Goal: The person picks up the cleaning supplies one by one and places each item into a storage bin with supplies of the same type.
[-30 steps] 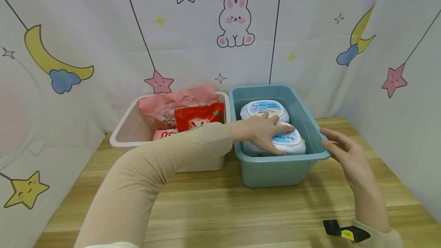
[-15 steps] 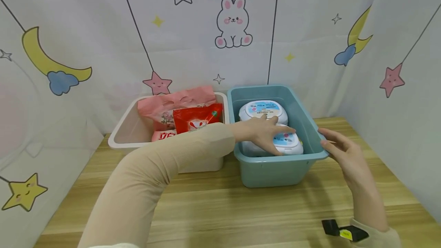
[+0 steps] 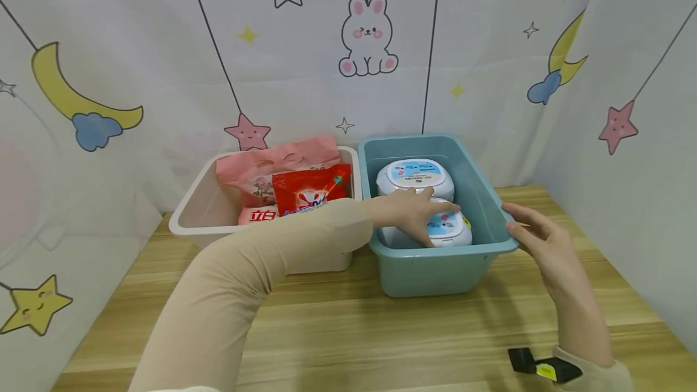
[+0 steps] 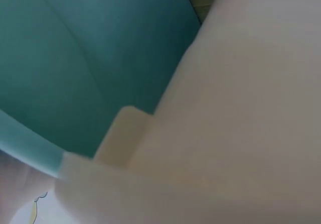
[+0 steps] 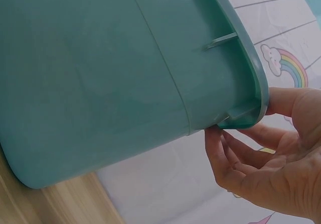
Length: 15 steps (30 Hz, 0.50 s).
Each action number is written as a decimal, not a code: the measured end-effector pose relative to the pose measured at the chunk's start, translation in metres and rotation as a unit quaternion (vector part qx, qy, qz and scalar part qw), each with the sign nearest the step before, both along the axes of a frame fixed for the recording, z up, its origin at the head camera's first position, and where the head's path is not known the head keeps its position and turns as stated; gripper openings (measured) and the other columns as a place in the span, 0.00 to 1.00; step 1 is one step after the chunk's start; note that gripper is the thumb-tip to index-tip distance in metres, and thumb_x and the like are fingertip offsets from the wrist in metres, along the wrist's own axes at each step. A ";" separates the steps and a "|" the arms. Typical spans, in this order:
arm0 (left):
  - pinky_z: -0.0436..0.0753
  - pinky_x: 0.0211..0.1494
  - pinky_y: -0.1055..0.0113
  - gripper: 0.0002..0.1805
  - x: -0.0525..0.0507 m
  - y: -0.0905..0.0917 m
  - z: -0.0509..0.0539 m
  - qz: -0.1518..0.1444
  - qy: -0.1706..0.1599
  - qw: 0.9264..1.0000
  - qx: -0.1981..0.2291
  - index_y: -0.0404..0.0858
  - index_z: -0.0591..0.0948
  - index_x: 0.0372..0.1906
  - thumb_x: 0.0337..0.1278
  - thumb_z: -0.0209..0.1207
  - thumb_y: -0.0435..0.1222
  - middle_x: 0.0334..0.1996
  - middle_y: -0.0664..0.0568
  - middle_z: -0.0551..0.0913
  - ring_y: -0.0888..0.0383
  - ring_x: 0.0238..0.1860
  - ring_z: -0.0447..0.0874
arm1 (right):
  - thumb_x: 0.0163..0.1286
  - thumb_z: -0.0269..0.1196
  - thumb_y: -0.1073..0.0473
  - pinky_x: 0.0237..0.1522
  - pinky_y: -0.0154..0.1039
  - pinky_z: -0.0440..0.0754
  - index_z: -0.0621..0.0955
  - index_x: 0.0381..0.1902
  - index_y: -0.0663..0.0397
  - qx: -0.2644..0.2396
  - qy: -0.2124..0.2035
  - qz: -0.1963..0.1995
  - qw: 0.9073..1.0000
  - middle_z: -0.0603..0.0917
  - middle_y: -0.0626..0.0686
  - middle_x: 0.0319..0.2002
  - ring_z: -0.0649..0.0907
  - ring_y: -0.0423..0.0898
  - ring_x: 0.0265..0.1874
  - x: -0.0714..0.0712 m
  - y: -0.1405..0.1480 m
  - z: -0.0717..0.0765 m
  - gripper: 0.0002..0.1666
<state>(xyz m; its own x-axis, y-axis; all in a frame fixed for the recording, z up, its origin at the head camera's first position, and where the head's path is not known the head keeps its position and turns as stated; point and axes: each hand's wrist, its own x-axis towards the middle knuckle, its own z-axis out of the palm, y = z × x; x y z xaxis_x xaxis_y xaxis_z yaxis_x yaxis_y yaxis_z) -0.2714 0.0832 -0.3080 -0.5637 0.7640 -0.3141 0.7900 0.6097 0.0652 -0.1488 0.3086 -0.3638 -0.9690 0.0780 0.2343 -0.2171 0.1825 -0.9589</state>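
Two white rounded plastic tubs with blue printed lids sit one behind the other in a blue-green bin [image 3: 430,271]. My left hand [image 3: 408,210] rests over the front tub [image 3: 449,227], its fingers spread across the lid and the thumb at the near side. Behind it, the rear tub [image 3: 416,175] lies close to those fingertips. At the bin's right front corner, my right hand [image 3: 544,244] pinches the rim; in the right wrist view the right hand's thumb and fingers are at the rim's corner. A sleeve fills much of the left wrist view, hiding the left hand's work.
A whitish bin [image 3: 187,225] stands to the left of the blue-green one, partly behind my left sleeve. It holds a pink bag [image 3: 245,168] and a red bag [image 3: 310,189], among other packs. Both bins stand on a wooden table [image 3: 327,331] before a patterned curtain [image 3: 305,59].
The front tub has shifted slightly left under my left hand, opening a wider gap at the bin's right wall. My right hand stays at the rim.
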 end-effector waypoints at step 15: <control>0.70 0.66 0.47 0.48 -0.006 0.000 -0.011 0.014 0.007 1.000 -0.002 0.65 0.50 0.74 0.49 0.61 0.63 0.74 0.44 0.54 0.45 0.66 0.66 | 0.71 0.58 0.57 0.42 0.20 0.77 0.72 0.65 0.56 0.001 0.001 0.002 1.000 0.78 0.39 0.49 0.80 0.31 0.41 0.000 0.000 0.000 0.26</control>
